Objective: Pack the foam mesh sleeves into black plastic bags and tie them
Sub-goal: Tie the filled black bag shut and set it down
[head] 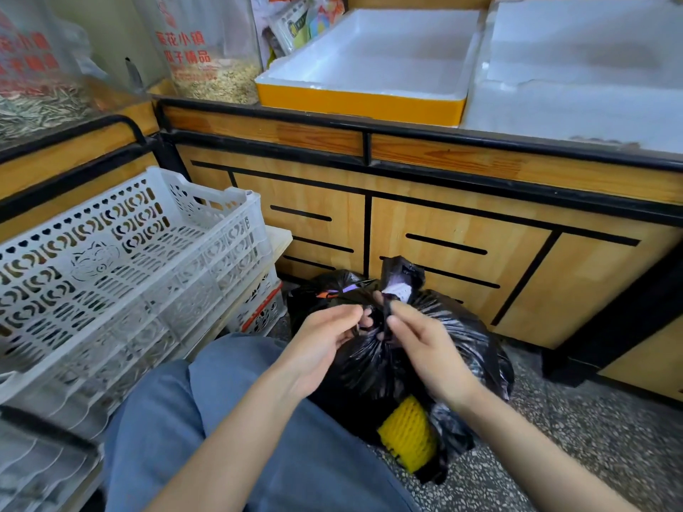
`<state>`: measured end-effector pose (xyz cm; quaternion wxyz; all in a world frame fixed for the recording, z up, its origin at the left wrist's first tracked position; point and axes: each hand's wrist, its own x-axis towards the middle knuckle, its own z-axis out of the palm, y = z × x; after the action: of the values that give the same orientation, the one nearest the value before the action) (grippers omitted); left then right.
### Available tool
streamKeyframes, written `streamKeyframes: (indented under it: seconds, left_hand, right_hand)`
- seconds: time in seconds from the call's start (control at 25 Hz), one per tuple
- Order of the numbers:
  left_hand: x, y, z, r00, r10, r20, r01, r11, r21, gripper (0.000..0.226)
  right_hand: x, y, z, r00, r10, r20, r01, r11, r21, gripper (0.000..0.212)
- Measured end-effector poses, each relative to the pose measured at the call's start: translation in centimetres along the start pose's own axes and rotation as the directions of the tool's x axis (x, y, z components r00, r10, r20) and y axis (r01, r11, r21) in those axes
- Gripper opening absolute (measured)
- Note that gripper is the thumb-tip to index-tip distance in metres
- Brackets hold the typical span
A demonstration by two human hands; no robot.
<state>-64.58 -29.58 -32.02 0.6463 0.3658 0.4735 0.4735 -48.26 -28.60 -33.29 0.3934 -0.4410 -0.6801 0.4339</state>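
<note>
- Two hands are set at the gathered neck of the black plastic bag [369,364], which stands on the floor just in front of the person's knee.
- A thin strand of the bag's mouth is pinched in the curled fingers of the left hand [325,341]. A second strand, just beside it, is clamped between thumb and forefinger of the right hand [425,349].
- The tying step is judged to be in hand: the neck is bunched, but no finished knot can be made out.
- For the next move, the two strands would need to be crossed, looped and drawn tight while the neck is kept bunched. A steady pull is advised, since the film looks thin.
- A yellow foam mesh sleeve [406,434] is seen at the bag's lower, nearer side. Whether it lies inside a fold or loose beside the bag cannot be told.
- Something pale purple and white shows at the bag's top flap.
- Behind the bag, a second black bag [332,284] is set against the cabinet, its top gathered.
- To the left of the bag a white crate [129,253] is tilted. Its contents are not made out.
</note>
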Motion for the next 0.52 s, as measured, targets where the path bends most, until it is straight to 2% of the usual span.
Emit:
streamKeyframes:
  seconds: [0.04,0.12,0.2,0.36,0.44,0.52]
  left_hand:
    - [0.0,0.1,0.2,1.0,-0.004,0.022,0.004,1.0,-0.007,0.02]
    - [0.0,0.1,0.2,0.999,-0.017,0.043,0.018,1.0,-0.011,0.024]
    - [-0.1,0.1,-0.1,0.998,-0.019,0.066,0.017,0.999,0.032,0.024]
    - [-0.3,-0.4,-0.5,0.996,0.05,0.076,-0.067,0.969,0.236,0.014]
    - [-0.5,-0.1,-0.6,0.985,0.12,0.125,-0.161,0.9,0.405,0.011]
    - [-0.6,0.3,-0.4,0.966,0.176,0.188,-0.253,0.782,0.569,0.015]
  right_hand:
    - [0.3,0.2,0.7,0.999,-0.032,0.007,0.033,0.992,-0.118,0.02]
    - [0.9,0.5,1.4,1.0,-0.014,0.018,0.018,0.978,-0.206,0.014]
    - [1.2,0.3,1.2,0.998,0.005,0.056,0.004,0.987,-0.161,0.008]
    - [0.6,-0.7,0.6,0.997,0.054,0.061,-0.05,0.997,-0.052,0.008]
    - [0.2,-0.6,0.2,0.994,0.082,0.069,-0.081,0.996,-0.025,0.012]
    - [-0.3,-0.1,-0.3,0.993,0.089,0.078,-0.086,0.995,-0.046,0.017]
